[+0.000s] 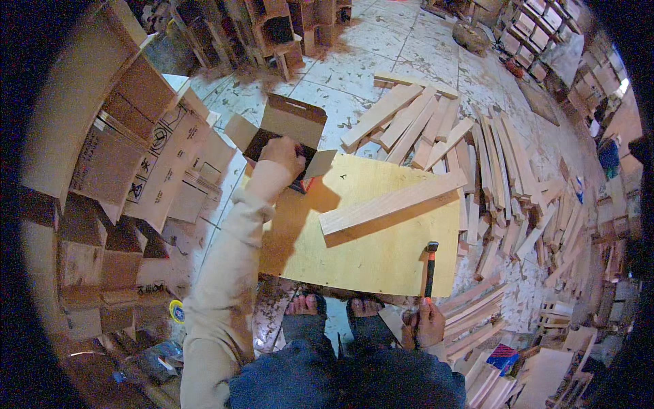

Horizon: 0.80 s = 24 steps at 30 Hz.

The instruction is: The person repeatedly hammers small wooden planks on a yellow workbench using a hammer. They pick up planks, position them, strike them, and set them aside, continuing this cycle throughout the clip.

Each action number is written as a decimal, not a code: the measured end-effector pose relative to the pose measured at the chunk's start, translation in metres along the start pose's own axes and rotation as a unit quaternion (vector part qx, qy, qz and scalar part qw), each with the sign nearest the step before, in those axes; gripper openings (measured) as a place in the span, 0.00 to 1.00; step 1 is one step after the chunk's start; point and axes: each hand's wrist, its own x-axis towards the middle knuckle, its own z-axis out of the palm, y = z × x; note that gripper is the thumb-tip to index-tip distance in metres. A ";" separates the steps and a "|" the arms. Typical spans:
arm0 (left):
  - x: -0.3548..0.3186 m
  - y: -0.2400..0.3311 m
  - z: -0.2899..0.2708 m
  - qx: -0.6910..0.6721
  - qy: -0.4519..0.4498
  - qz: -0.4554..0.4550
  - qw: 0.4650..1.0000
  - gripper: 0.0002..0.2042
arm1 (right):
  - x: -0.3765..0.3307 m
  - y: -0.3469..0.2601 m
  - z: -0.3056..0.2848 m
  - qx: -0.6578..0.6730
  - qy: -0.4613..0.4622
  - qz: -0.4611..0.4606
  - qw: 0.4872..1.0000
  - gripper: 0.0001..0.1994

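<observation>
My left hand [285, 155] reaches down into an open cardboard box [294, 117], its fingers curled and their tips hidden in the dark inside. The box sits at the far left corner of a yellowish wooden board [375, 262], flaps spread. My right hand [428, 324] is closed round the lower end of a hammer [430, 274] with a black and orange handle. The hammer points away from me, its head above the board's near right part. A pale wooden plank [392, 204] lies slantwise across the board, touched by neither hand.
Wood strips [409, 123] lie heaped beyond the board, with more in a loose pile [504, 170] to the right. Large cardboard boxes [163, 157] line the left. A yellow tape roll [176, 311] is near my left sleeve. My feet [304, 305] stand at the board's near edge.
</observation>
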 end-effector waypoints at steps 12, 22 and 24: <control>-0.130 0.057 0.018 -0.636 0.112 0.062 0.761 0.06 | 0.007 -0.066 -0.004 0.027 -0.193 -0.120 0.973 0.21; -0.140 0.053 0.067 -0.425 0.172 0.193 0.867 0.08 | 0.028 -0.074 0.025 -0.132 -0.266 -0.119 0.948 0.21; -0.139 0.051 0.071 -0.414 0.184 0.213 0.866 0.09 | 0.027 -0.076 0.025 -0.156 -0.251 -0.107 0.949 0.21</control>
